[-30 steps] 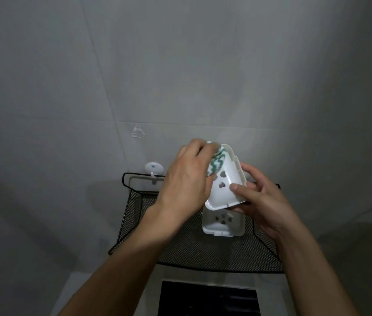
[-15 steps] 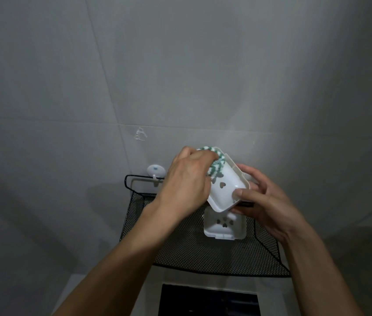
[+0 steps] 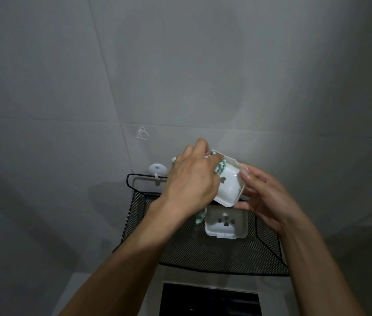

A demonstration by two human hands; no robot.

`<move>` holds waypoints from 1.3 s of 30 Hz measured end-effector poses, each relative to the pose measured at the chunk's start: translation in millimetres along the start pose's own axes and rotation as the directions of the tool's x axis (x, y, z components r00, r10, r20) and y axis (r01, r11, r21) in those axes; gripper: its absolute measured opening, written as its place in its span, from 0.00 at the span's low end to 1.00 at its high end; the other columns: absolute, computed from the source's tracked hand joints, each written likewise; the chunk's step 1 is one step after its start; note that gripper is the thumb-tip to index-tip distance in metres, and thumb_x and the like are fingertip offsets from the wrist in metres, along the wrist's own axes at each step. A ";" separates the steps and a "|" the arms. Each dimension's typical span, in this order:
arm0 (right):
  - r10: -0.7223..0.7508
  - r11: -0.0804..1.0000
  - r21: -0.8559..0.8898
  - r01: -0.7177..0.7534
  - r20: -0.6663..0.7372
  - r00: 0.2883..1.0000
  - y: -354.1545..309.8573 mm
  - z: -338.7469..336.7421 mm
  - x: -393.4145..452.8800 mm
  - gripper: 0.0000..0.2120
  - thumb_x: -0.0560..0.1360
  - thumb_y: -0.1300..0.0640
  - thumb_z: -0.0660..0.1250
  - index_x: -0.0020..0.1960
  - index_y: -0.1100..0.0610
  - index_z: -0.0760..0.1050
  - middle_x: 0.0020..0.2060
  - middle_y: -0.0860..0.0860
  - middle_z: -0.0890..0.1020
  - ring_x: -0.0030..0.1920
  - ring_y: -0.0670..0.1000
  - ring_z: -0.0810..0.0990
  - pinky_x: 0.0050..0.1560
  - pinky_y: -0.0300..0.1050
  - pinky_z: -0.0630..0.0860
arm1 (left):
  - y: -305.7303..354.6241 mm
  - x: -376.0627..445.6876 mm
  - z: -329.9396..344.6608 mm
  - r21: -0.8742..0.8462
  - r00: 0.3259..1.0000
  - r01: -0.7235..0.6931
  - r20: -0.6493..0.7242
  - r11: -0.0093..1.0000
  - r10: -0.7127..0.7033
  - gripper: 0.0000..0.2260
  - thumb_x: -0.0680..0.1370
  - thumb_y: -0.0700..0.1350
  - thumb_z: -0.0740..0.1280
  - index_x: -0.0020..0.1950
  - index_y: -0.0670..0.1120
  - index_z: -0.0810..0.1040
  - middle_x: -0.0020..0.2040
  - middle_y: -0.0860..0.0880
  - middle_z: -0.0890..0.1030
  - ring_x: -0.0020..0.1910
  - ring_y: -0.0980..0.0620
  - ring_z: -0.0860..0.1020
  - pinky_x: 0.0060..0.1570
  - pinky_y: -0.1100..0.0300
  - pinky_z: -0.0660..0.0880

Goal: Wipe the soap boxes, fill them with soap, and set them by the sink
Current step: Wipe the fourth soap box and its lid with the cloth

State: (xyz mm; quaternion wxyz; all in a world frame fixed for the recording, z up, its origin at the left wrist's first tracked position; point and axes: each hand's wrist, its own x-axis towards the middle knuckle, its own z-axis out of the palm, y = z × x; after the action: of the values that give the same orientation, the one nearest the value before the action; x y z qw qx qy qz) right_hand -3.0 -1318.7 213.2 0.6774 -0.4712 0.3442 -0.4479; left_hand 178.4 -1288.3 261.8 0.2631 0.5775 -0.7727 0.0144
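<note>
Plainly, the white soap box [image 3: 228, 185] being wiped was held up in the air, tilted so its open inside faced the person, just above the black mesh basket [image 3: 269, 252] and close to the grey tiled wall [image 3: 180, 65]. The right hand [image 3: 264, 197] gripped it by its right edge, thumb on the rim and fingers curled behind, which kept the inside free for the cloth. The left hand [image 3: 191, 179] had its fingers closed on a green-and-white cloth [image 3: 288, 168] and pressed it into the far upper corner of the box; that tilt probably served to bring the corner within reach. One heart-shaped drain hole showed in the box's floor, the others being covered by the hand. A second soap box [image 3: 225, 224] lay open-side up in the basket directly beneath, its holes visible, well placed to be taken up next. A tail of cloth hung below the left wrist, beside that second box. Most of the cloth was hidden under the left hand, so how it was folded could not be told, and the right fingertips behind the box were out of sight. No soap and no sink could be made out; the dark rectangle [image 3: 210, 299] at the bottom edge was cut off and may have been part of some fixture. A small white wall hook [image 3: 157, 170] held the basket's rim.
</note>
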 end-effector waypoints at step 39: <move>0.126 0.992 0.013 -0.126 0.026 0.992 -8.5 11.4 0.4 0.20 0.77 0.47 0.65 0.67 0.51 0.77 0.59 0.57 0.84 0.54 0.56 0.85 0.44 0.52 0.82 | 2.7 -6.5 -6.5 -0.060 0.998 -0.051 -0.039 0.997 0.048 0.14 0.79 0.42 0.66 0.65 0.46 0.78 0.54 0.46 0.70 0.55 0.46 0.71 0.51 0.47 0.73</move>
State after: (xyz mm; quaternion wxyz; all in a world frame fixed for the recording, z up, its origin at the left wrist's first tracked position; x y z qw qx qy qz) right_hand 4.9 -1316.6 224.8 0.7119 -0.4493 0.3614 -0.4008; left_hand 179.8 -1279.5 265.4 0.2947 0.5496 -0.7817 0.0081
